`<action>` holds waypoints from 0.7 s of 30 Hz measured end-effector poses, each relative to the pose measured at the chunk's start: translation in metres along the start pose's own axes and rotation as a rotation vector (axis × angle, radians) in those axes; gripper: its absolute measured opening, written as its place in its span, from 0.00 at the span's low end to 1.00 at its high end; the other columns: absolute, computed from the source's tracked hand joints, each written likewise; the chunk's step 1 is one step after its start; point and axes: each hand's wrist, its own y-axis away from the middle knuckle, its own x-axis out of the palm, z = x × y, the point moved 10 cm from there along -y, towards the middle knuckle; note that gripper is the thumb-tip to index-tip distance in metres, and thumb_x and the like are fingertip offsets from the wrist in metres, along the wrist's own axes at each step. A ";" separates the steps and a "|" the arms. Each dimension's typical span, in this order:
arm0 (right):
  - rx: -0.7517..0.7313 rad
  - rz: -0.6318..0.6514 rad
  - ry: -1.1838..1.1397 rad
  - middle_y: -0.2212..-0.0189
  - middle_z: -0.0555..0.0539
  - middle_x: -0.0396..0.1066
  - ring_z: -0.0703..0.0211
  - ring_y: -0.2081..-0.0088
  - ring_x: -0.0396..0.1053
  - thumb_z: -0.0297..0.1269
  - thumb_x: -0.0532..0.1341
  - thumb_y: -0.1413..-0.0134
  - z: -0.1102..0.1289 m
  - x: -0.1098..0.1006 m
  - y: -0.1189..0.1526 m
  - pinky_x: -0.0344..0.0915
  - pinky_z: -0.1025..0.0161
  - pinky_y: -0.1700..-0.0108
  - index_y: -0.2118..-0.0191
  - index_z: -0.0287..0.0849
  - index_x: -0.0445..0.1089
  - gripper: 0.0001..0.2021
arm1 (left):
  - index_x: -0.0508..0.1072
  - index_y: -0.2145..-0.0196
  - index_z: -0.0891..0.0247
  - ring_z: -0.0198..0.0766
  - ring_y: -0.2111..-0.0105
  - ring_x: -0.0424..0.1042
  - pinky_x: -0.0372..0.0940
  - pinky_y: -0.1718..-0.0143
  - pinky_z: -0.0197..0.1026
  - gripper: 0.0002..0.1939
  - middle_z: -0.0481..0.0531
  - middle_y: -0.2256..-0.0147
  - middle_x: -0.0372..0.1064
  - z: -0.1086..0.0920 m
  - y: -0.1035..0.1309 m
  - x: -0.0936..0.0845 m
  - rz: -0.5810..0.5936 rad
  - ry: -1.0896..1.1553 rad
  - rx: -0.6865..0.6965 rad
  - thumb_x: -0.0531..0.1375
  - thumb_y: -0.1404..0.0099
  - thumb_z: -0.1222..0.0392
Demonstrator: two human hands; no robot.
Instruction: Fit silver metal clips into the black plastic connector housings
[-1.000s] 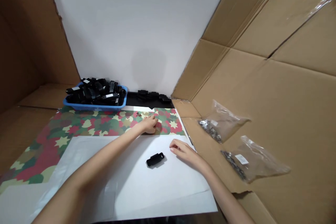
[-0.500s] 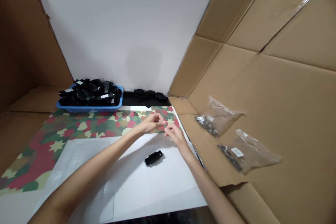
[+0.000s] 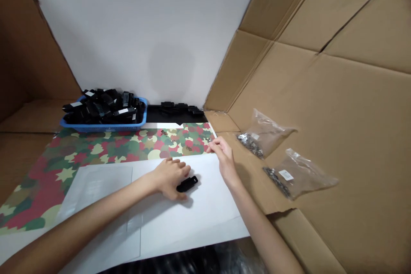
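Note:
A small black plastic part [image 3: 187, 184] lies on the white sheet [image 3: 205, 205]. Around its left end my left hand [image 3: 171, 177] is spread, fingers apart, with the thumb on the near side. Farther right and back, my right hand [image 3: 222, 153] is held in a pinch at the edge of the camouflage-patterned cloth [image 3: 105, 147]. Whatever is between its fingertips is too small to make out. Some tiny metal pieces [image 3: 163, 132] are scattered on the cloth.
At the back left stands a blue basket [image 3: 105, 128] heaped with black parts. More black parts [image 3: 181, 106] lie on a black surface by the wall. Two clear bags of small metal pieces [image 3: 252, 144] [image 3: 279, 182] rest on the cardboard at the right.
My left hand has moved away from my right hand, down and left to the black part, and its fingers have opened. My right hand has shifted slightly right and up. The view has tilted a little.

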 end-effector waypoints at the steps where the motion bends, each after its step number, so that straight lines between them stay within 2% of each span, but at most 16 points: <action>1: -0.022 -0.013 -0.006 0.79 0.53 0.66 0.60 0.72 0.65 0.44 0.57 0.51 0.006 -0.002 -0.003 0.60 0.62 0.65 0.75 0.45 0.62 0.10 | 0.62 0.74 0.61 0.49 0.66 0.67 0.58 0.58 0.51 0.15 0.52 0.71 0.65 0.001 0.002 0.005 0.013 0.008 -0.021 0.63 0.61 0.57; 3: -0.085 -0.041 -0.033 0.79 0.53 0.65 0.61 0.72 0.64 0.43 0.58 0.50 0.022 -0.006 -0.011 0.60 0.63 0.66 0.75 0.45 0.62 0.09 | 0.61 0.78 0.61 0.46 0.69 0.66 0.59 0.60 0.48 0.13 0.50 0.75 0.62 0.009 0.002 0.004 -0.008 0.315 -0.111 0.61 0.63 0.60; 5: -0.173 -0.064 -0.080 0.79 0.54 0.65 0.62 0.73 0.63 0.41 0.58 0.49 0.045 -0.005 -0.024 0.59 0.63 0.65 0.75 0.44 0.62 0.08 | 0.61 0.79 0.61 0.41 0.72 0.64 0.60 0.64 0.45 0.12 0.49 0.77 0.61 0.017 0.003 -0.008 -0.062 0.683 -0.192 0.59 0.61 0.56; 7: -0.266 -0.079 -0.136 0.79 0.54 0.64 0.63 0.73 0.64 0.39 0.58 0.49 0.075 -0.001 -0.037 0.59 0.64 0.65 0.75 0.44 0.62 0.08 | 0.60 0.77 0.61 0.38 0.74 0.62 0.61 0.69 0.41 0.12 0.49 0.77 0.59 0.019 0.006 -0.033 -0.133 0.861 -0.213 0.54 0.53 0.49; 9: -0.361 -0.090 -0.189 0.79 0.55 0.64 0.64 0.73 0.64 0.38 0.58 0.49 0.109 0.007 -0.047 0.60 0.64 0.65 0.74 0.44 0.62 0.07 | 0.59 0.76 0.61 0.35 0.76 0.60 0.60 0.72 0.39 0.12 0.49 0.77 0.57 0.021 0.014 -0.059 -0.209 1.078 -0.232 0.50 0.50 0.49; 11: -0.442 -0.102 -0.244 0.79 0.55 0.64 0.64 0.73 0.64 0.38 0.57 0.48 0.140 0.018 -0.051 0.60 0.64 0.66 0.75 0.44 0.62 0.07 | 0.61 0.76 0.63 0.32 0.78 0.57 0.58 0.75 0.36 0.11 0.49 0.79 0.55 0.020 0.026 -0.071 -0.227 1.426 -0.270 0.53 0.51 0.51; 13: -0.489 -0.113 -0.291 0.80 0.55 0.63 0.64 0.73 0.64 0.37 0.57 0.49 0.162 0.030 -0.051 0.61 0.64 0.66 0.75 0.45 0.61 0.07 | 0.64 0.75 0.64 0.31 0.79 0.55 0.57 0.77 0.34 0.11 0.49 0.79 0.56 0.016 0.036 -0.075 -0.211 1.710 -0.292 0.56 0.53 0.54; 15: -0.493 -0.109 -0.317 0.80 0.54 0.63 0.64 0.74 0.64 0.37 0.57 0.49 0.171 0.042 -0.048 0.61 0.64 0.67 0.75 0.45 0.60 0.07 | 0.65 0.75 0.65 0.31 0.79 0.55 0.56 0.78 0.34 0.11 0.49 0.79 0.56 0.019 0.045 -0.080 -0.239 1.756 -0.293 0.56 0.54 0.54; 17: -0.473 -0.089 -0.318 0.80 0.54 0.63 0.64 0.73 0.64 0.38 0.56 0.48 0.171 0.053 -0.046 0.61 0.63 0.67 0.74 0.45 0.60 0.07 | 0.65 0.76 0.64 0.32 0.77 0.57 0.57 0.77 0.35 0.11 0.49 0.79 0.56 0.027 0.052 -0.093 -0.325 1.623 -0.252 0.56 0.55 0.54; 19: -0.453 -0.079 -0.305 0.80 0.53 0.63 0.64 0.73 0.65 0.38 0.56 0.48 0.166 0.060 -0.045 0.61 0.63 0.67 0.74 0.45 0.59 0.07 | 0.64 0.76 0.63 0.34 0.75 0.59 0.58 0.75 0.37 0.11 0.50 0.78 0.58 0.031 0.059 -0.116 -0.422 1.350 -0.155 0.56 0.56 0.53; 21: -0.460 -0.073 -0.277 0.80 0.53 0.63 0.64 0.73 0.65 0.37 0.56 0.48 0.164 0.061 -0.042 0.61 0.63 0.68 0.75 0.45 0.59 0.07 | 0.64 0.75 0.63 0.35 0.74 0.61 0.58 0.73 0.38 0.11 0.49 0.76 0.61 0.026 0.072 -0.146 -0.540 1.000 -0.036 0.57 0.54 0.53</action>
